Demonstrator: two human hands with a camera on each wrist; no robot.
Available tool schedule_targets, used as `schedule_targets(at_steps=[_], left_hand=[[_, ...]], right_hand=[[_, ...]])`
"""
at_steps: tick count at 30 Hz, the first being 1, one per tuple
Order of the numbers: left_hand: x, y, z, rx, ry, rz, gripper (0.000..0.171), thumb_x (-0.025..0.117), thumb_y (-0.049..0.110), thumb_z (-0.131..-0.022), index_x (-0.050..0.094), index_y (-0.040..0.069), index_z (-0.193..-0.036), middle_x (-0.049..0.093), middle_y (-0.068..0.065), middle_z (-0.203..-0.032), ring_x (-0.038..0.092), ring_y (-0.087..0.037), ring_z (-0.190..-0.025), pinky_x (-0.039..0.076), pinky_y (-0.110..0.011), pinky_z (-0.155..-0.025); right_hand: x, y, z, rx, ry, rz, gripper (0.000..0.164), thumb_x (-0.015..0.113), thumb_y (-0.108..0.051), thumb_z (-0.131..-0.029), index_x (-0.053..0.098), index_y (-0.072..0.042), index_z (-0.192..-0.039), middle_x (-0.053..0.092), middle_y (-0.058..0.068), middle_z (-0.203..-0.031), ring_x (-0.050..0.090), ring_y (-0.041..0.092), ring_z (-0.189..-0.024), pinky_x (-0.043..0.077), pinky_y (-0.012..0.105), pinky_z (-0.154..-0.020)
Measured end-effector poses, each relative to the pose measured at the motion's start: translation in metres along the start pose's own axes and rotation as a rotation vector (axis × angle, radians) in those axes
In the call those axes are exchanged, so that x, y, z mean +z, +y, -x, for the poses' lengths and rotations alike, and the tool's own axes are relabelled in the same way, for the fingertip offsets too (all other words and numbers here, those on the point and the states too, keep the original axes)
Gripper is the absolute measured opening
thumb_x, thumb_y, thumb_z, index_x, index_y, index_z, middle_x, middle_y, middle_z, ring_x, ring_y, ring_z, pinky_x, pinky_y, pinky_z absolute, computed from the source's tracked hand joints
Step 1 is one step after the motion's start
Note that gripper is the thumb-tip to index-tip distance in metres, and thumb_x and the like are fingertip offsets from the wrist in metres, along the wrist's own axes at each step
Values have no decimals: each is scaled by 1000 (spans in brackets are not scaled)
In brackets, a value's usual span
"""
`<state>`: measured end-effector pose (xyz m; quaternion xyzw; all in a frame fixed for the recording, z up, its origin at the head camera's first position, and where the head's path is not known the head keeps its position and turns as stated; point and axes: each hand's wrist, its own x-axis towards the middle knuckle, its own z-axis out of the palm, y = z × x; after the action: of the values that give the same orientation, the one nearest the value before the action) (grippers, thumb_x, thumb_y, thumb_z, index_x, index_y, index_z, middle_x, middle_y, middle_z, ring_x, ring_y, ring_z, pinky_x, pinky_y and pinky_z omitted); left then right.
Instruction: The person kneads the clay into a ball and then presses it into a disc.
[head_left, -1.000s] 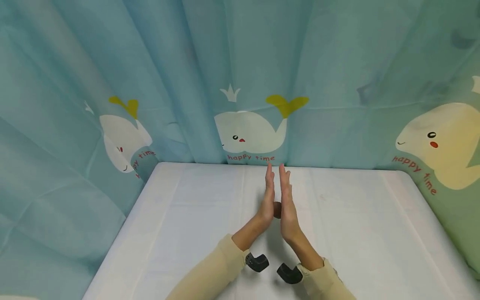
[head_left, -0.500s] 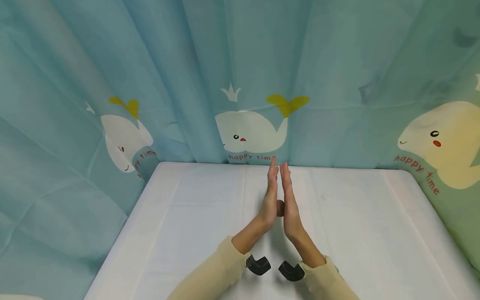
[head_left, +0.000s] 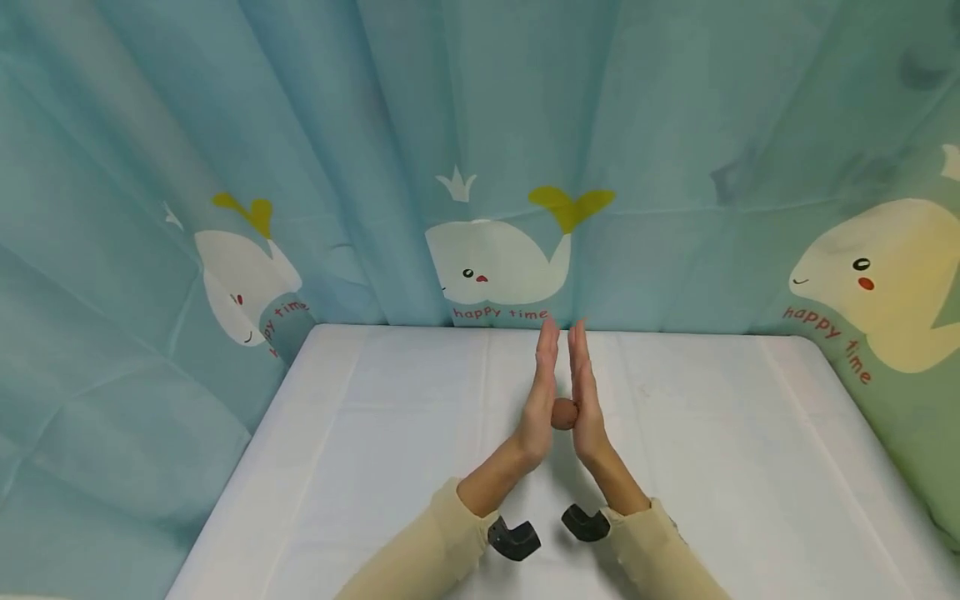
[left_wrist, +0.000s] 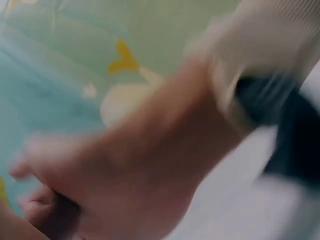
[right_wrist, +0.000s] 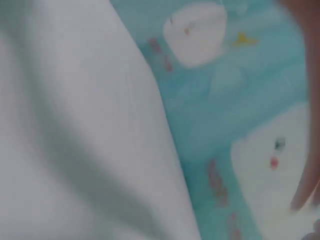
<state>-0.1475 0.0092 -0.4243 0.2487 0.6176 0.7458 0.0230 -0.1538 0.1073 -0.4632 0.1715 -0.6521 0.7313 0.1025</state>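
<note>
A small brown, clay-like ball [head_left: 564, 414] sits between the two palms in the head view, over the table. My left hand [head_left: 538, 404] lies along its left side with straight fingers pointing away from me. Against the ball's right side rests my right hand [head_left: 587, 404], also straight-fingered and upright on edge. The fingertips of the two hands stand slightly apart. In the left wrist view the right hand [left_wrist: 135, 180] is blurred, with a dark shape at its palm. The right wrist view catches only part of a hand at its right edge; I cannot tell which.
A white-covered table [head_left: 405, 400] spreads beneath the hands. Behind and beside it hangs a blue-green curtain [head_left: 675, 125] printed with whales. Black wrist devices, one on the left cuff [head_left: 514, 539] and one on the right cuff [head_left: 586, 523], jut inward below the hands.
The ball has shifted slightly right and more of it shows, as the palms stand a little farther apart. Both hands have slid slightly against each other, still with straight fingers.
</note>
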Motion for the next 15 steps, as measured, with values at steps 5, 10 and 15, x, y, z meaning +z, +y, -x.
schedule_targets(at_steps=[5,10,15], left_hand=[[-10,-25,-7,-55,39,-35,61,4,47,-111,-8,23,-166,-8,0,-173,-2,-18,-158,-2,-55,-124],[-2,-29,4,-69,-7,-27,63,7,50,-110,-7,25,-166,-7,3,-172,-5,-16,-157,0,-55,-124],[2,-5,8,-29,-74,-26,67,6,57,-108,-7,26,-166,-6,7,-172,-1,-11,-156,12,-50,-122]], right_hand=[[20,-24,12,-67,-38,74,56,9,-36,-113,6,-25,-167,2,-6,-173,-7,16,-157,-4,55,-121],[8,-26,-1,-42,4,91,55,10,-41,-112,4,-32,-166,5,-11,-172,-3,12,-157,-2,54,-122],[-5,-4,-4,29,42,13,55,6,-44,-112,3,-36,-166,4,-13,-171,0,8,-157,7,34,-122]])
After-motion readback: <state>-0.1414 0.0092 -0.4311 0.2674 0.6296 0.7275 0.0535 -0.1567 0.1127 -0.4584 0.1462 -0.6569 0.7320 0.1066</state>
